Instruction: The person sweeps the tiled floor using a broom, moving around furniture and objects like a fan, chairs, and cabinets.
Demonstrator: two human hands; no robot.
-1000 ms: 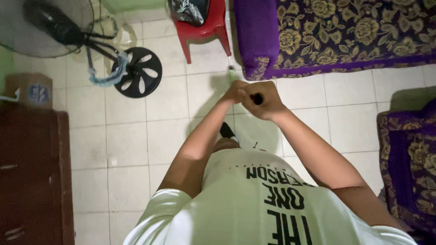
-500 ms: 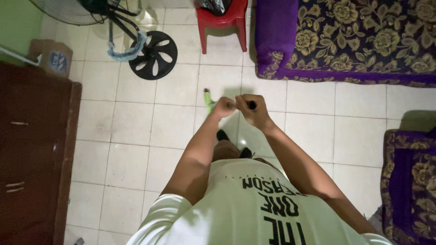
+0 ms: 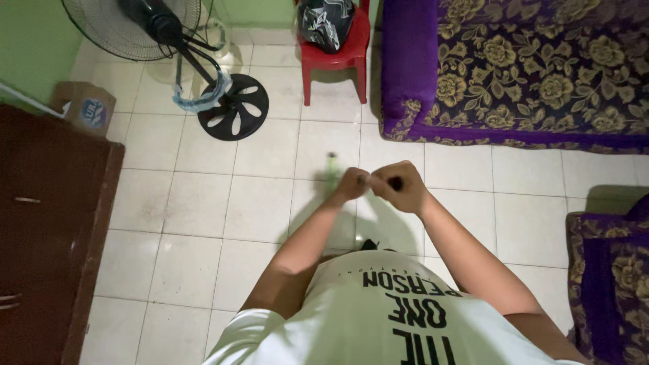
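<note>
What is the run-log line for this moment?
left hand: fist on green stick | right hand: fist on dark handle | below: tile floor

Green object beside left hand: motion-blurred, kind indeterminate. Dark item in right hand: mostly hidden by fingers. Fan, sofa, cabinet: cut off at frame edges

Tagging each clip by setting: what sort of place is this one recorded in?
Most likely a living room in a home. A purple sofa with gold flower pattern stands on the white tiled floor, with a black standing pedestal fan and a red plastic chair nearby.
</note>
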